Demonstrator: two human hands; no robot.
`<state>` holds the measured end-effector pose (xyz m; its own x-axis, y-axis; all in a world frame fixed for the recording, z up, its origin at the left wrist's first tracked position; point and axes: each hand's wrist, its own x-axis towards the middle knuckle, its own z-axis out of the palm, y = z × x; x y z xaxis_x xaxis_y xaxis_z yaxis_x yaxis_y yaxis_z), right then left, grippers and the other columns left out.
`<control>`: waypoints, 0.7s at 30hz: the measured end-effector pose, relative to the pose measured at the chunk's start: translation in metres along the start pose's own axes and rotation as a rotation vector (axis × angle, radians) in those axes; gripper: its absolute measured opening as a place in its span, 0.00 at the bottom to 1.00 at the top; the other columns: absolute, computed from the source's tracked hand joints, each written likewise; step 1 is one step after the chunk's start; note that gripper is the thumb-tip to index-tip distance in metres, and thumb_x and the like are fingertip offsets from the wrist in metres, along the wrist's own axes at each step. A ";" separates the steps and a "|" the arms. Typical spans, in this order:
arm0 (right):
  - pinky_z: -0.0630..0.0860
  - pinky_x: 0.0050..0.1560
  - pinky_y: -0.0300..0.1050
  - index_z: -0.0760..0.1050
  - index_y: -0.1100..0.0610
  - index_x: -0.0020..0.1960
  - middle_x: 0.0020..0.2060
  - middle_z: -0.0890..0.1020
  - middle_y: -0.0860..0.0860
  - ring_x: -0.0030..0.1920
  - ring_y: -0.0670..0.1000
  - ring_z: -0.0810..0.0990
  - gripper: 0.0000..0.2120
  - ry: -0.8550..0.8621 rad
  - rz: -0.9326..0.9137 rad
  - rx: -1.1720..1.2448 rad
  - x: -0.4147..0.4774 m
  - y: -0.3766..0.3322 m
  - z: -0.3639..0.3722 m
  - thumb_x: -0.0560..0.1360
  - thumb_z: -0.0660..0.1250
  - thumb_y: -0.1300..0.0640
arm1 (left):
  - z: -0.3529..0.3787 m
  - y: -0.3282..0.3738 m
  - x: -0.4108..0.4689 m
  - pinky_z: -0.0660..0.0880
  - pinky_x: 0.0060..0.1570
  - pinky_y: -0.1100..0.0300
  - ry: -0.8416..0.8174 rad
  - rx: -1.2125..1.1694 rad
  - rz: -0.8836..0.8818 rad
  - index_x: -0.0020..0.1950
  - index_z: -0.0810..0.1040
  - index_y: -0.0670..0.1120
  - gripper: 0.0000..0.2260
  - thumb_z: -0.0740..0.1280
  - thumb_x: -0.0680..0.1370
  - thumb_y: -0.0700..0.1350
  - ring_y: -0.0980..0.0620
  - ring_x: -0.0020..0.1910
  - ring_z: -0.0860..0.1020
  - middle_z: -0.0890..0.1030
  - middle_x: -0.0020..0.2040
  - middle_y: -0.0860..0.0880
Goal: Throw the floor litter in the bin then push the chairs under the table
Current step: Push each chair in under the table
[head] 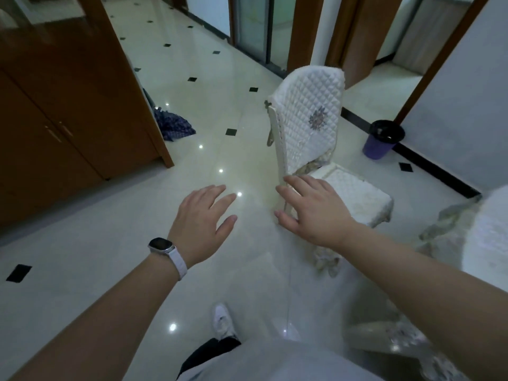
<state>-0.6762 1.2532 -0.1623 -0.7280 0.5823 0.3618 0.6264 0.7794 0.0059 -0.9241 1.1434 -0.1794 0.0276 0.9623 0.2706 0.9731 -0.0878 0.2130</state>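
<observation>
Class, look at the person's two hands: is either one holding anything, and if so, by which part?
Nothing is held. The left hand is open above the glossy tiled floor; the right hand is spread open before the white quilted chair, gripping nothing.

Glossy tiled floor [209, 111], white chair [316, 127], purple bin [380, 144] (black-lined), blue cloth [173, 126]

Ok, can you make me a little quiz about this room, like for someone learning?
1. True or false: the left hand is holding litter.
2. Which colour is the bin by the wall? A) red B) purple C) yellow
3. Fill in: the right hand reaches toward the white quilted ____.

Key:
1. False, both hands are open and hold nothing.
2. B, purple with a dark liner.
3. chair; the fingers look close to its frame, though contact is unclear.
</observation>
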 end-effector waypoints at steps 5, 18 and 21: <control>0.73 0.57 0.54 0.77 0.56 0.63 0.62 0.78 0.57 0.61 0.59 0.76 0.24 -0.012 0.047 -0.042 0.099 -0.002 0.016 0.77 0.59 0.40 | -0.011 -0.079 0.073 0.68 0.64 0.45 0.049 -0.024 0.093 0.67 0.77 0.47 0.21 0.59 0.79 0.56 0.42 0.66 0.73 0.76 0.67 0.44; 0.72 0.58 0.54 0.76 0.56 0.63 0.63 0.78 0.57 0.62 0.59 0.76 0.26 -0.097 0.140 -0.004 0.252 0.032 0.102 0.77 0.56 0.40 | 0.022 -0.204 0.214 0.69 0.64 0.43 0.017 -0.061 0.131 0.67 0.77 0.47 0.19 0.63 0.78 0.53 0.42 0.66 0.73 0.76 0.67 0.44; 0.73 0.58 0.53 0.76 0.56 0.63 0.63 0.78 0.57 0.62 0.59 0.76 0.26 -0.096 0.145 0.013 0.292 0.059 0.132 0.77 0.56 0.40 | 0.033 -0.226 0.259 0.69 0.64 0.44 -0.008 -0.030 0.152 0.67 0.77 0.47 0.19 0.63 0.79 0.54 0.42 0.66 0.73 0.76 0.67 0.44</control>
<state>-0.8881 1.4997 -0.1796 -0.6542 0.7077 0.2669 0.7234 0.6885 -0.0525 -1.1292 1.4207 -0.1886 0.1756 0.9395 0.2942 0.9503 -0.2398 0.1983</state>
